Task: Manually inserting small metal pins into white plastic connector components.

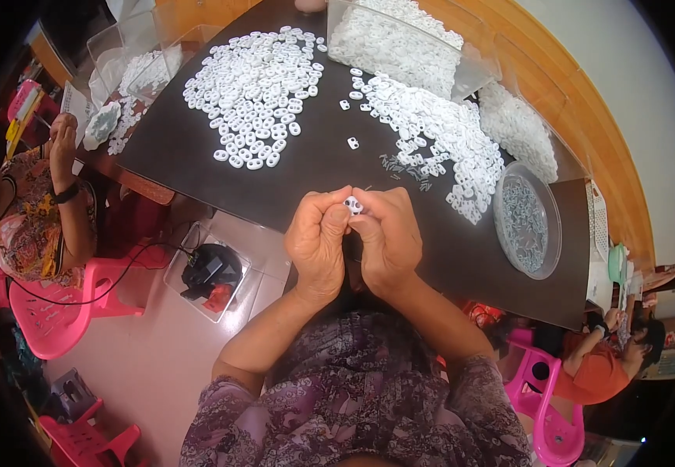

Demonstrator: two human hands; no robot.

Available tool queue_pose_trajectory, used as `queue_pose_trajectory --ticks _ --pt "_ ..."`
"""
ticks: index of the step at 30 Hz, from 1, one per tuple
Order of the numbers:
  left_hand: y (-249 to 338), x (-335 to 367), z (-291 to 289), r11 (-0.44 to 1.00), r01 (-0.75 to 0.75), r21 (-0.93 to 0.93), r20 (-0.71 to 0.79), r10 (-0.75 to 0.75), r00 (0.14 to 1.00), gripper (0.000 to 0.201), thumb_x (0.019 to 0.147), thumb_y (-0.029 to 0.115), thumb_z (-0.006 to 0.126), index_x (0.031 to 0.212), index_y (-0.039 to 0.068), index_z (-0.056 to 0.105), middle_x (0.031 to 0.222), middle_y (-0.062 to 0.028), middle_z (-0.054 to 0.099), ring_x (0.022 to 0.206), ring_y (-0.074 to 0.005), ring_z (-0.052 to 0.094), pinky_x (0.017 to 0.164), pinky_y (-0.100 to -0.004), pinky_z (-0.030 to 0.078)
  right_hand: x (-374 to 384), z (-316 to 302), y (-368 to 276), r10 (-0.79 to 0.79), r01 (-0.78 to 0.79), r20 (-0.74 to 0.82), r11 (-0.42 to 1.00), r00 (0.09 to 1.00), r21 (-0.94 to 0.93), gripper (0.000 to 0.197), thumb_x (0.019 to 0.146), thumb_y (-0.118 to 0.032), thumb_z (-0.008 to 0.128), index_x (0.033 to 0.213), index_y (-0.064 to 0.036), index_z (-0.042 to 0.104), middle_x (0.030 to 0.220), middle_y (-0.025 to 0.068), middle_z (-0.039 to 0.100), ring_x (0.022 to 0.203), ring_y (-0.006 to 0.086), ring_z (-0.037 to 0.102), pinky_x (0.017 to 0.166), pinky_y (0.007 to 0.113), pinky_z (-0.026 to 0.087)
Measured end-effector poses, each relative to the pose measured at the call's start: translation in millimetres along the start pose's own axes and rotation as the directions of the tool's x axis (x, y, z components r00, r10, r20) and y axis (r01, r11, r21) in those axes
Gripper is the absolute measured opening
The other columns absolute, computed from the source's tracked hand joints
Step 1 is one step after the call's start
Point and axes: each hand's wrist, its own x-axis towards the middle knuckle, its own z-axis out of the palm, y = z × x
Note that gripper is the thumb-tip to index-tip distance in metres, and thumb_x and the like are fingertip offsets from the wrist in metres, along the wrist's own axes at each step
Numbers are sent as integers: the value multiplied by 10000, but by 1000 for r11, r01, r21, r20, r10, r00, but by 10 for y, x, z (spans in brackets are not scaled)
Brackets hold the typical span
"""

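Holding one small white piece point(353, 205) in both hands, up over the near edge of the bench point(481, 268). Pinching it from the left with left hand point(315, 243), thumb bent onto it, remaining fingers curled in, palm mostly folded shut. Pinching from the right with right hand point(390, 240), thumb and index finger drawn together at the piece, rest of the fingers folded. Meeting or nearly meeting at the fingertips, well apart at the wrists. Can see dark spots on the face of the piece; can't tell holes from inserts. Can't tell contents, if any, under the curled fingers.

Got a broad spread of white two-hole pieces point(255, 93) far left on the bench, mostly lying flat. Got a heap of small white parts point(438, 128) far right, just beside a clear bin point(473, 74) loaded with more. Got loose grey pins point(407, 170) along the near side of that heap. Got a round clear tub point(554, 241) of similar pins at right, near the bench edge. Can see a co-worker point(42, 210) at left, another person point(598, 373) in orange at right.
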Motion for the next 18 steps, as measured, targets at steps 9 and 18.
queue_pose_trajectory --ticks 9,18 --pt "-32 -24 40 991 -56 121 -31 60 998 186 946 174 513 973 4 585 810 29 465 655 -23 422 567 -162 376 0 42 -1 -46 45 -33 999 998 -15 224 774 40 605 997 42 582 846 111 577 689 220 504 592 297 420" --pt "-35 -3 156 993 2 117 -133 14 991 136 920 115 537 895 -12 577 745 -22 518 646 -88 464 566 -230 400 36 40 60 -72 69 -45 995 996 -70 193 771 27 594 961 35 568 802 117 566 655 241 498 555 323 410"
